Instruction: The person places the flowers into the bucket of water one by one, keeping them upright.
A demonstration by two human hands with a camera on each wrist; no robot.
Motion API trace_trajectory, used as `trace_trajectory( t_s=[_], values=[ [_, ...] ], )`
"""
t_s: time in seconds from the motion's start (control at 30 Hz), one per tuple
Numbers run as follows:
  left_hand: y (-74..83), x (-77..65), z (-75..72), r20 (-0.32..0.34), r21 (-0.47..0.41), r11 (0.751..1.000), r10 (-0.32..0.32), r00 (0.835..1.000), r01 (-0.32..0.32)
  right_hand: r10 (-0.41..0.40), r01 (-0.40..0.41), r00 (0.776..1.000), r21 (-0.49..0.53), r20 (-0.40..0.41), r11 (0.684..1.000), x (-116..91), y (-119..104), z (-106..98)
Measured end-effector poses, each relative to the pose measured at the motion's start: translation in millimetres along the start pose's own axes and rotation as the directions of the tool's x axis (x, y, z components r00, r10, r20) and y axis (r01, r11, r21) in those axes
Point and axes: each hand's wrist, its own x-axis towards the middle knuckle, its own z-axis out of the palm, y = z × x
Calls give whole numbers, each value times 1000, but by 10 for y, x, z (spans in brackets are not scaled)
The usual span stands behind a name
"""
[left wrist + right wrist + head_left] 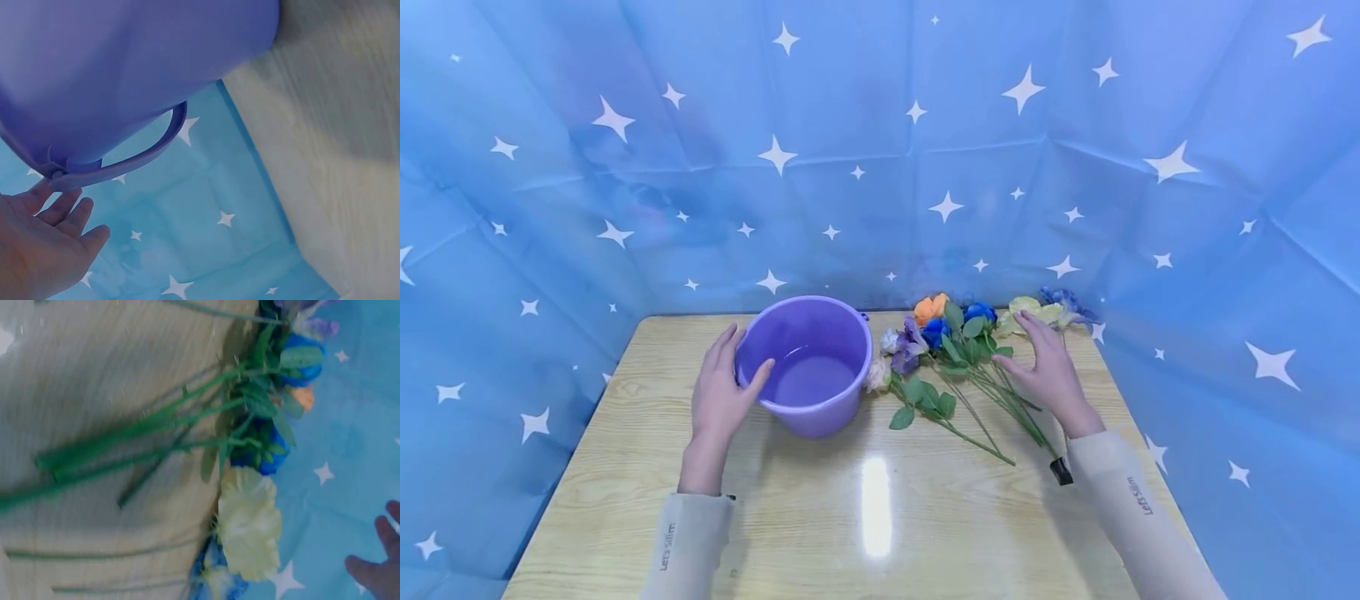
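At the left side of a purple bucket [808, 410], my left hand [721, 392] has its thumb across the rim and its fingers along the outside. In the left wrist view, the loosely extended fingers [75, 215] reach the spot where the bucket's curved handle [140, 159] joins the rim. My right hand [1051, 375] hovers over the right part of a pile of artificial flowers, fingers spread and holding nothing. Beneath it are green stems [1011, 400] and a pale yellow flower [1030, 312]. Blue flowers [979, 312] and an orange flower [931, 309] lie to its left.
Purple and white blooms [906, 350] lie close against the bucket's right side. One stem ends in a black tip [1061, 472] toward the front. The wooden table [805, 525] backs onto a blue curtain [865, 225] with white stars, which also hangs along both sides.
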Motion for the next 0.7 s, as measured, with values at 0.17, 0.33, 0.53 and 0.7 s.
trace_trajectory(
  t_s=[0.17,0.33,0.53,0.7],
  values=[
    [-45,-121,89,-15,-39,999,-16,1000,15,3,-3,1000,30,24,1000,-112,-63,131],
    [-84,-187,136,-32,-69,997,-20,999,18,4,-6,999,47,36,999,-200,-89,255],
    [-141,-225,170,-49,-105,994,-32,998,27,35,-39,998,75,50,996,-312,-82,404],
    [-179,-259,206,-73,-132,991,-32,997,22,30,-35,998,103,50,994,-413,-74,525]
  ],
)
